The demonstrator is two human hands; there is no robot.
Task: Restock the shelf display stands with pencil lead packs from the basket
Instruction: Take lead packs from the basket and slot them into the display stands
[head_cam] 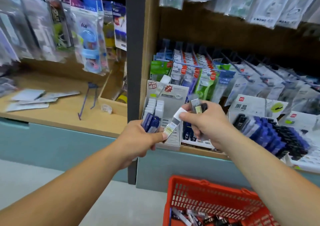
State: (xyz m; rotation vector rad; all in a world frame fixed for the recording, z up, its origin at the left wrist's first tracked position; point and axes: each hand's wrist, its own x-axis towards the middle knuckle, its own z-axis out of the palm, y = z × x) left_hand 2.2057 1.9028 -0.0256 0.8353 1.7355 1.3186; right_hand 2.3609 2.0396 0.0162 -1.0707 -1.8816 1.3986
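Roughly midway, judging by stock: the red plastic mesh basket (pixel 207 196) on the floor is holding a scatter of loose dark and clear pencil lead packs (pixel 190 217) in its bottom, so plenty is waiting to be placed. The left hand (pixel 138 137) is gripping a fanned bundle of dark blue lead packs (pixel 149 122), with its thumb pressing the lower end of a slim clear pack with a white cap (pixel 173 123). The right hand (pixel 206 127) is pinching that white cap while also clutching a few black packs (pixel 199 107), so both grips are closed on stock. Probably the hands are sorting or passing that one pack, just in front of the white plastic tiered display stand (pixel 161 104). This stand is showing white packs in its rear rows, and its front slots are looking unfilled, though blur is limiting that call. Further right, the white display stand with the printed header (pixel 256 104) is reading "黑晶" and carrying dense rows of blue and black packs (pixel 277 135), seemingly stocked. Readable text: the held pack's yellow label is reading "100", hanging packets behind (pixel 190 70) are reading "PLUS", a blue packet (pixel 223 82) is reading "Campus", and the top clear hanging bags (pixel 263 20) are seeming to read "MONO AIR". Other print is blurring out.
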